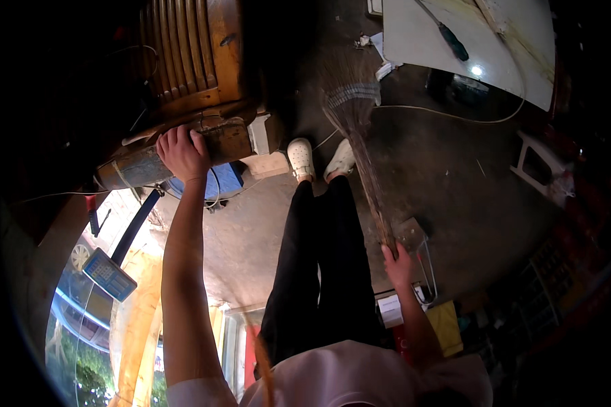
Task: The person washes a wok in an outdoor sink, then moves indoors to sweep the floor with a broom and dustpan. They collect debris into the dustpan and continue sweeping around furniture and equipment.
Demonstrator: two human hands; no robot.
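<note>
My right hand (pixel 396 264) is closed round the lower end of a long wooden handle. It belongs to a broom (pixel 364 152) whose brown bristles spread over the floor beyond my shoes, near some white scraps (pixel 387 68). My left hand (pixel 183 153) rests on the worn wooden edge of a bench (pixel 227 142), its fingers bent over the top. Part of those fingers is hard to make out against the dark wood.
A pale table (pixel 509 74) bearing a screwdriver (pixel 453 42) stands far right. A cable (pixel 448 117) crosses the dark floor. A white plastic stool (pixel 538 163) is at the right. Left are a blue box (pixel 227 180) and a scale display (pixel 108 273).
</note>
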